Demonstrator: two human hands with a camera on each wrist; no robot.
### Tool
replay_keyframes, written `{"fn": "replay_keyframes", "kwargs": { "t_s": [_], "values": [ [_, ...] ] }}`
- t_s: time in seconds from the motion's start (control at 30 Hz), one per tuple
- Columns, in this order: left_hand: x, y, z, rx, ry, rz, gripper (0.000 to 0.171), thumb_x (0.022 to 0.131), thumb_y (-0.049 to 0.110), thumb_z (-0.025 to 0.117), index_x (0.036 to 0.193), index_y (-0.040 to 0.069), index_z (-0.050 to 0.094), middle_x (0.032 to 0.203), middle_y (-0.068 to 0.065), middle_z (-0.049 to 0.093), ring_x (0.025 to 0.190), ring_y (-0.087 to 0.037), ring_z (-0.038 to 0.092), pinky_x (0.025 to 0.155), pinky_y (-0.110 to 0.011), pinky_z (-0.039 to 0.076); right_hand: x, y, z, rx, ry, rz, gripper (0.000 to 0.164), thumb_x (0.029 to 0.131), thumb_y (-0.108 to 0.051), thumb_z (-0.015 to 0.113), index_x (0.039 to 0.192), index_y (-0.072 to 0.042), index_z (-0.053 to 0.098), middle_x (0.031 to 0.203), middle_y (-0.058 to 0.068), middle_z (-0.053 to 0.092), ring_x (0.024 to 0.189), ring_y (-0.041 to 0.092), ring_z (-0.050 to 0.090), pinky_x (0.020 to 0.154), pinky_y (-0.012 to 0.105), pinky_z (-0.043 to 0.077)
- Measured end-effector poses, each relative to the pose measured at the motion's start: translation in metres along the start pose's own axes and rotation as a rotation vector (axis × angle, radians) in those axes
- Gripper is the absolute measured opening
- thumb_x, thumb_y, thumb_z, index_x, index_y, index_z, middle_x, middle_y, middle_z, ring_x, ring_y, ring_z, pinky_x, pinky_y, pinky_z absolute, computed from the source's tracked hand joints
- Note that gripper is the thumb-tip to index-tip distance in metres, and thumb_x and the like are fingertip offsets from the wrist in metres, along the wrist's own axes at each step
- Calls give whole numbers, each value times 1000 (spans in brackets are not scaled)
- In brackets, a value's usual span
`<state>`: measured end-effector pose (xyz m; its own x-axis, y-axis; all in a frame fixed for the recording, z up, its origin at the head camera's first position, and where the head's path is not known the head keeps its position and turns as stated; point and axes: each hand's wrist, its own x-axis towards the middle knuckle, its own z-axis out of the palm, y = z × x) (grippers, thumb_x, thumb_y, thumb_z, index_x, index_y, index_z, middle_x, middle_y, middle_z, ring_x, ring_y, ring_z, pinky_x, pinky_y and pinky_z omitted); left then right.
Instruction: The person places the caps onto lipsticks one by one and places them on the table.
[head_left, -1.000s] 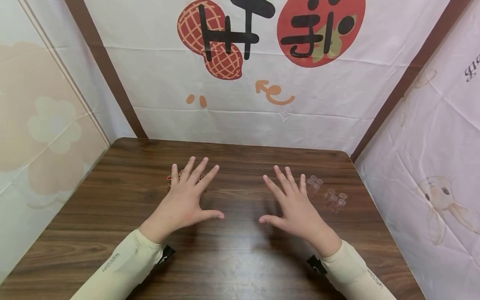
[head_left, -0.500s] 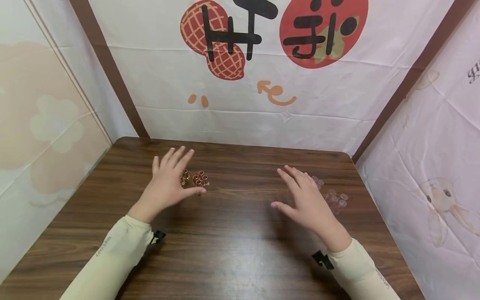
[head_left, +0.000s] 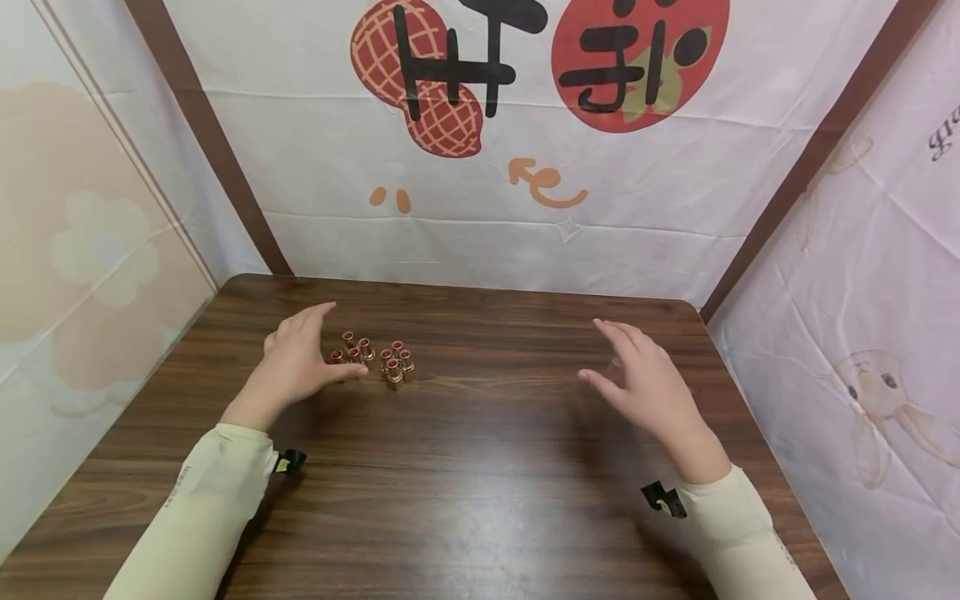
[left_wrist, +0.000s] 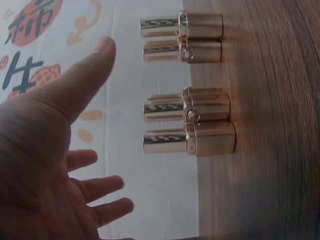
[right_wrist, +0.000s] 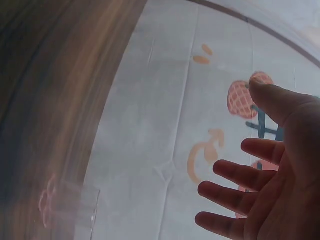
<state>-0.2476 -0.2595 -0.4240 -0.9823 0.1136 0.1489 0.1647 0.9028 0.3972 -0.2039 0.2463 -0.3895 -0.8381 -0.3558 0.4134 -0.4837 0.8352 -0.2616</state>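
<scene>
Several gold lipstick tubes (head_left: 393,372) with red showing at their tops stand upright in two small groups at the back left of the table. They also appear in the left wrist view, where the tubes (left_wrist: 212,138) look shiny and stepped, narrower at the top. Beside the left group is my left hand (head_left: 292,357), thumb and fingers spread apart, holding nothing. My right hand (head_left: 654,385), likewise with spread fingers, hovers at the right. It hides most of the clear plastic caps there; one blurred clear cap (right_wrist: 75,206) shows in the right wrist view.
The brown wood-grain table (head_left: 480,467) has rounded back corners. Behind it hangs a white printed cloth (head_left: 480,242), with more cloth walls at the left and right (head_left: 862,275). Black straps (head_left: 289,462) sit at both wrists.
My left hand has moved left, off the lipstick tubes, which are now largely uncovered. My right hand has moved right, in front of the clear caps. Nothing has been picked up.
</scene>
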Motion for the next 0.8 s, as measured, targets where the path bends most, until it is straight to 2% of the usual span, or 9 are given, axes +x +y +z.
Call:
{"fn": "replay_keyframes", "kwargs": {
  "t_s": [0.07, 0.13, 0.27, 0.4, 0.5, 0.67, 0.8],
  "values": [
    [0, -4, 1, 8, -19, -23, 134, 63, 86, 73, 160, 6, 26, 156, -28, 36, 137, -57, 33, 100, -75, 28, 0, 5, -3, 11, -8, 30, 77, 91, -46, 77, 153, -12, 45, 143, 15, 56, 115, 32, 60, 105, 58, 43],
    [0, -6, 2, 18, -40, -41, 134, 62, 90, 69, 157, 4, 29, 151, -29, 40, 133, -56, 36, 96, -72, 31, 0, 10, -6, 18, -14, 60, 76, 92, -46, 76, 153, -12, 46, 141, 14, 57, 116, 31, 60, 104, 56, 44],
    [-1, -12, 3, 19, -98, -80, 125, 65, 88, 70, 148, 1, 37, 139, -28, 48, 126, -52, 40, 92, -68, 33, 0, 18, -15, 36, -53, 123, 74, 95, -47, 72, 154, -13, 44, 140, 15, 57, 115, 33, 61, 98, 56, 48],
    [-3, -17, 5, 15, -167, -105, 109, 72, 79, 74, 138, -2, 45, 127, -25, 54, 120, -48, 45, 89, -66, 33, -1, 30, -21, 46, -102, 191, 71, 98, -51, 65, 155, -14, 43, 144, 16, 56, 122, 36, 58, 99, 59, 46],
    [-2, -20, 9, 9, -187, -104, 94, 77, 69, 79, 132, -2, 51, 124, -24, 58, 116, -46, 51, 87, -64, 34, -2, 43, -25, 57, -122, 228, 67, 100, -50, 62, 153, -12, 46, 144, 17, 56, 128, 38, 56, 100, 60, 45],
    [0, -23, 18, -7, -187, -93, 70, 81, 54, 83, 121, 3, 59, 119, -20, 63, 110, -41, 58, 82, -60, 35, -4, 65, -32, 84, -138, 268, 56, 103, -44, 61, 146, -9, 54, 141, 19, 58, 123, 41, 59, 100, 60, 46],
    [1, -24, 24, -18, -182, -84, 62, 82, 49, 84, 117, 3, 61, 113, -18, 65, 105, -38, 60, 80, -59, 36, -8, 82, -36, 108, -154, 265, 50, 104, -41, 60, 141, -6, 58, 137, 19, 61, 119, 41, 62, 100, 59, 47]
  ]
}}
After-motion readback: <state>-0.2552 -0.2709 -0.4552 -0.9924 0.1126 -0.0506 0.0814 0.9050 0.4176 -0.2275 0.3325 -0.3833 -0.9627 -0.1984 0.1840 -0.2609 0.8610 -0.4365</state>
